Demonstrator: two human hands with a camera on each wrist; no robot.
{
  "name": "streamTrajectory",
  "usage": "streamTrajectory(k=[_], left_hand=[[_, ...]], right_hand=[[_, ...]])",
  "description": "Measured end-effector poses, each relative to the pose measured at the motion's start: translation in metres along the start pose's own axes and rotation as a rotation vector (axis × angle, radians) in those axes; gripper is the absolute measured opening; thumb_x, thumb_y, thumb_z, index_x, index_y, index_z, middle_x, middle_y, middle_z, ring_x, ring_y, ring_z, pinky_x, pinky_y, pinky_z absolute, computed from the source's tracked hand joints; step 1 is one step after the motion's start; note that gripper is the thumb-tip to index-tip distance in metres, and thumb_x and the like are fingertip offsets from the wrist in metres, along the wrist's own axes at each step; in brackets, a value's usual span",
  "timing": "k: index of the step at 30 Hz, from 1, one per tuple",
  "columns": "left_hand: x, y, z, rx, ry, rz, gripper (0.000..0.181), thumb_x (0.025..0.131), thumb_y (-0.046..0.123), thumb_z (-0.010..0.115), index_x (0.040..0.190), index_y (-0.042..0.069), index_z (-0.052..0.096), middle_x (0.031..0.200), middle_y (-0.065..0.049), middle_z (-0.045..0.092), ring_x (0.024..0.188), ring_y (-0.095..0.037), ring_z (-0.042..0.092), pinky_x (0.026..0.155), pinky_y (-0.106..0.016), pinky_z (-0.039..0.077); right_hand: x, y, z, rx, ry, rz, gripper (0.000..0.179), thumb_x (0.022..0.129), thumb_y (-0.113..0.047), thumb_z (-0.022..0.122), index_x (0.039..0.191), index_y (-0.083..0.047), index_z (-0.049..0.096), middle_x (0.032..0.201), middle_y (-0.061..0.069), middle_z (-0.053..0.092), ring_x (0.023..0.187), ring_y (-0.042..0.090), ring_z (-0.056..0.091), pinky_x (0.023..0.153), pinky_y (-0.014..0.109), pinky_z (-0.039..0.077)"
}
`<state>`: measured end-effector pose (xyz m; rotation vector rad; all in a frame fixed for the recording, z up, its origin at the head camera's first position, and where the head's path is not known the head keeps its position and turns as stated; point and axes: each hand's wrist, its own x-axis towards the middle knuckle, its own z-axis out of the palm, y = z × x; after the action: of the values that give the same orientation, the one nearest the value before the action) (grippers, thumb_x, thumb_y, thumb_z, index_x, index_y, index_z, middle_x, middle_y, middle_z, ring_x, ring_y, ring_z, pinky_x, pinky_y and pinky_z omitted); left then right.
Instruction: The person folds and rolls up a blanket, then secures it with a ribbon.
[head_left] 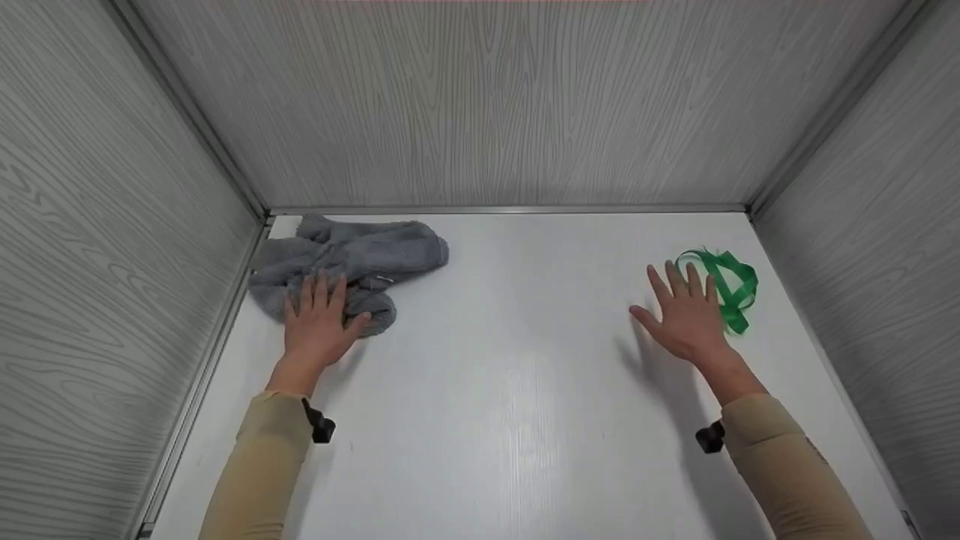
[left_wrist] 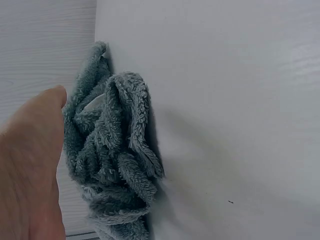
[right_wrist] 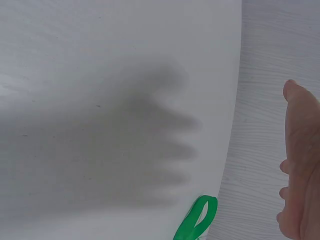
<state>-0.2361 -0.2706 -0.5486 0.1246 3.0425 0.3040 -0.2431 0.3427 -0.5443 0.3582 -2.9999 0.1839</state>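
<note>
A crumpled grey fluffy cloth [head_left: 375, 247] lies at the table's back left corner. My left hand [head_left: 319, 330] is over its front part with fingers straight and spread, overlapping it in the head view. In the left wrist view the cloth [left_wrist: 117, 150] shows deep folds, with part of the left hand [left_wrist: 32, 165] beside it. A tangled green ribbon [head_left: 739, 289] lies at the back right. My right hand [head_left: 686, 322] hovers just left of the ribbon, fingers spread and holding nothing. A loop of the ribbon [right_wrist: 197, 220] shows at the bottom of the right wrist view.
The white tabletop [head_left: 510, 360] is bordered by a grey wood-grain back wall [head_left: 480, 105], a left wall [head_left: 97, 262] and a right wall [head_left: 877, 247]. Metal trim [head_left: 510, 210] runs along the back edge. Small black devices sit on both cuffs.
</note>
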Motion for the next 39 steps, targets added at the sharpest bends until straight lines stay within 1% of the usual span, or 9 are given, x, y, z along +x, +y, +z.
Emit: streamTrajectory(k=[7,12,17,21,24,28,32,35,39], left_hand=[[0.006,-0.007,-0.002,-0.044,0.009,0.014,0.088,0.104,0.055,0.050,0.166,0.010,0.005,0.168,-0.026,-0.004,0.152,-0.049,-0.005,0.115,-0.073,0.000],[0.012,-0.013,0.000,-0.105,0.008,0.005,0.090,0.104,0.047,0.056,0.165,0.010,0.002,0.167,-0.027,-0.007,0.152,-0.050,-0.006,0.115,-0.074,0.001],[0.018,-0.018,0.005,-0.165,0.004,-0.008,0.091,0.103,0.041,0.059,0.165,0.008,0.002,0.167,-0.028,-0.007,0.151,-0.051,-0.007,0.114,-0.075,0.003],[0.022,-0.019,0.011,-0.194,-0.004,-0.042,0.090,0.103,0.037,0.061,0.165,0.006,0.004,0.167,-0.027,-0.007,0.151,-0.052,-0.006,0.114,-0.076,0.002],[0.024,-0.019,0.015,-0.205,-0.032,-0.074,0.085,0.104,0.032,0.059,0.164,0.004,0.006,0.167,-0.027,-0.005,0.150,-0.054,-0.004,0.112,-0.078,0.004],[0.026,-0.015,0.018,-0.225,-0.069,-0.093,0.067,0.106,0.018,0.052,0.162,0.000,0.019,0.166,-0.028,0.009,0.149,-0.055,0.006,0.112,-0.075,0.017],[0.027,-0.006,0.019,-0.252,-0.067,-0.102,0.051,0.106,0.007,0.045,0.155,-0.002,0.035,0.160,-0.026,0.030,0.147,-0.051,0.022,0.115,-0.065,0.028],[0.027,0.000,0.020,-0.261,-0.064,-0.113,0.047,0.107,0.007,0.044,0.153,0.000,0.041,0.156,-0.024,0.040,0.144,-0.047,0.031,0.116,-0.059,0.031],[0.027,0.010,0.023,-0.253,-0.075,-0.092,0.043,0.109,0.011,0.046,0.152,0.005,0.046,0.152,-0.021,0.047,0.140,-0.045,0.039,0.112,-0.058,0.036]], right_hand=[[0.006,-0.025,0.004,0.050,0.014,-0.048,0.081,0.104,-0.063,0.043,0.163,-0.012,0.026,0.165,0.021,0.027,0.151,0.045,0.020,0.120,0.063,0.015],[0.013,-0.050,0.008,0.087,0.024,-0.111,0.073,0.104,-0.053,0.051,0.161,-0.012,0.032,0.162,0.018,0.035,0.148,0.041,0.030,0.118,0.060,0.025],[0.021,-0.082,0.014,0.114,0.024,-0.186,0.057,0.105,-0.039,0.058,0.153,-0.011,0.048,0.153,0.016,0.049,0.139,0.038,0.045,0.112,0.057,0.037],[0.027,-0.111,0.021,0.125,0.031,-0.254,0.041,0.104,-0.032,0.061,0.139,-0.010,0.064,0.138,0.011,0.063,0.129,0.033,0.056,0.106,0.052,0.045],[0.030,-0.129,0.029,0.148,0.038,-0.302,0.032,0.104,-0.028,0.063,0.130,-0.011,0.071,0.128,0.008,0.069,0.121,0.030,0.062,0.100,0.049,0.050],[0.034,-0.147,0.041,0.176,0.028,-0.340,0.027,0.103,-0.025,0.064,0.125,-0.012,0.074,0.122,0.006,0.072,0.116,0.028,0.065,0.096,0.047,0.053],[0.037,-0.158,0.050,0.194,0.018,-0.356,0.026,0.103,-0.024,0.064,0.123,-0.011,0.075,0.120,0.006,0.073,0.114,0.028,0.066,0.095,0.046,0.054],[0.039,-0.162,0.054,0.206,0.002,-0.345,0.026,0.104,-0.025,0.063,0.123,-0.011,0.074,0.120,0.006,0.073,0.114,0.028,0.066,0.095,0.046,0.053],[0.041,-0.165,0.059,0.218,-0.056,-0.301,0.028,0.105,-0.026,0.061,0.127,-0.012,0.073,0.123,0.005,0.072,0.118,0.028,0.064,0.099,0.046,0.052]])
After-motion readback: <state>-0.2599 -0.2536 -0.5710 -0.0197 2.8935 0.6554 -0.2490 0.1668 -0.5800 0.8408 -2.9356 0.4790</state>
